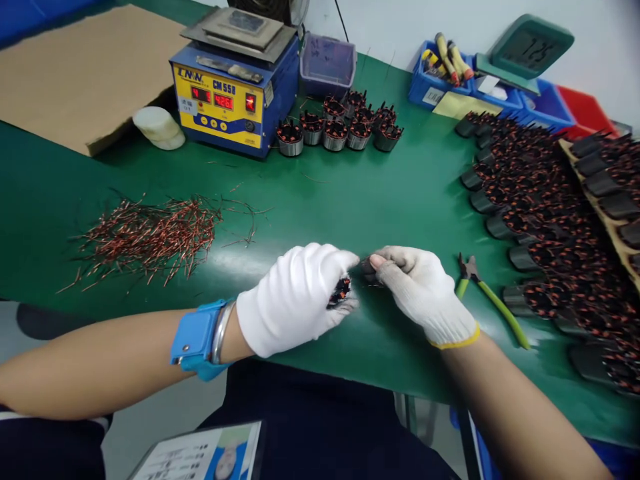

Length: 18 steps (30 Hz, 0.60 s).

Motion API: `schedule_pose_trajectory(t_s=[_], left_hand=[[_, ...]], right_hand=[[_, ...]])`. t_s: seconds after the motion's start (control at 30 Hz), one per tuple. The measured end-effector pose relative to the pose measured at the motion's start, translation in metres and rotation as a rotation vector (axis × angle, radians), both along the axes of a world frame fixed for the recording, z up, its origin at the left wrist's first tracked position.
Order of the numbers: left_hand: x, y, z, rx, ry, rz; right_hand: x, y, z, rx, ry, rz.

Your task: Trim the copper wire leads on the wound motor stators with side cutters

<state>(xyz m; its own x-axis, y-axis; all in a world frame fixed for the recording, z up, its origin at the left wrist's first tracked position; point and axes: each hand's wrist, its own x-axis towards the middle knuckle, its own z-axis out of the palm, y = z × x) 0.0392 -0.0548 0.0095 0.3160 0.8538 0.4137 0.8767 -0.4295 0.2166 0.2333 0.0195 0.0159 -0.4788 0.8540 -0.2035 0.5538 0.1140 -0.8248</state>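
Note:
My left hand (300, 297), in a white glove, is wrapped around a small motor stator (341, 292). Only its end shows, with black insulation and copper windings; the rest is hidden in my palm. Just to the right, my right hand (415, 283) wears a knitted glove with a yellow cuff. Its thumb and fingers are pinched together, close to the stator's end but a little apart from my left fingertips. What sits in that pinch is too small and dark to make out. Green-handled cutting pliers (490, 297) lie on the table beside my right hand.
Loose copper wire pieces (150, 233) are heaped at left. Behind stand a blue soldering pot unit (225, 100), a purple bin (327, 67) and several stators (335, 133). Rows of stators (540, 233) fill the right side, before blue bins (440, 73) and a digital clock (533, 45).

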Motion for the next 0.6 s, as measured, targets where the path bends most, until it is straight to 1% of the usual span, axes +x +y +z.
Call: schedule_pose_trajectory(t_s=[0.07, 0.13, 0.17, 0.3, 0.4, 0.5, 0.6], left_hand=[[0.000, -0.001, 0.000, -0.031, 0.007, 0.014], [0.000, -0.002, -0.001, -0.065, 0.003, 0.039], [0.000, -0.002, -0.001, -0.087, 0.005, 0.050], [-0.001, -0.001, 0.000, -0.184, 0.018, 0.066], [-0.002, 0.000, 0.002, -0.229, 0.011, 0.063], [-0.004, 0.000, 0.005, -0.254, 0.004, 0.053], [-0.005, 0.000, 0.006, -0.272, 0.008, 0.009]], right_hand=[[0.004, 0.002, 0.003, -0.049, -0.007, 0.057], [0.006, 0.003, 0.005, -0.118, 0.026, 0.136], [0.005, 0.003, 0.005, -0.130, 0.043, 0.153], [-0.006, -0.002, 0.004, -0.057, 0.046, 0.056], [-0.012, -0.003, 0.004, -0.043, 0.002, -0.018], [-0.012, -0.001, 0.006, 0.024, -0.120, -0.117], [-0.010, 0.001, 0.008, 0.075, -0.272, -0.132]])
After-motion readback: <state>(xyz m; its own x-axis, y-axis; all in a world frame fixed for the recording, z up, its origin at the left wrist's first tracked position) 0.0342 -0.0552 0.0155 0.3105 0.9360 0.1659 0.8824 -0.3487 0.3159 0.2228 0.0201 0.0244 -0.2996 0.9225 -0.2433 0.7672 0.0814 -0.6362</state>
